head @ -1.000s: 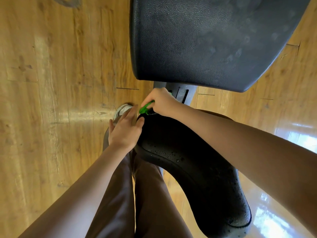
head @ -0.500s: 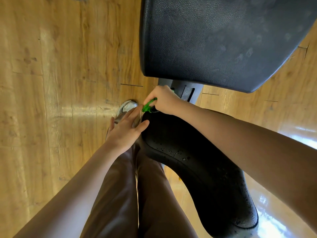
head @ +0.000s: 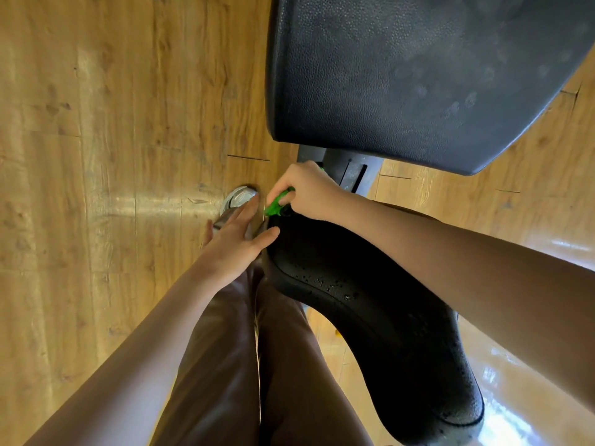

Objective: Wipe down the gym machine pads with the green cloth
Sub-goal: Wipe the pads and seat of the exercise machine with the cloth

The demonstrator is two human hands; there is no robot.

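Observation:
A curved black seat pad runs from the centre down to the lower right, with water droplets on its surface. At its far tip my right hand grips the green cloth, of which only a small bunched part shows below the fingers. My left hand lies with straight fingers against the pad's left edge, thumb touching the pad. A large black back pad fills the top right, marked with faint dried spots.
A grey metal frame post joins the two pads. My brown trouser legs and a grey shoe stand just left of the seat pad. Wood-pattern floor surrounds everything, with glare at the lower right.
My left hand has straightened its fingers and slid slightly back along the pad's edge. My right hand stays at the pad tip with the cloth.

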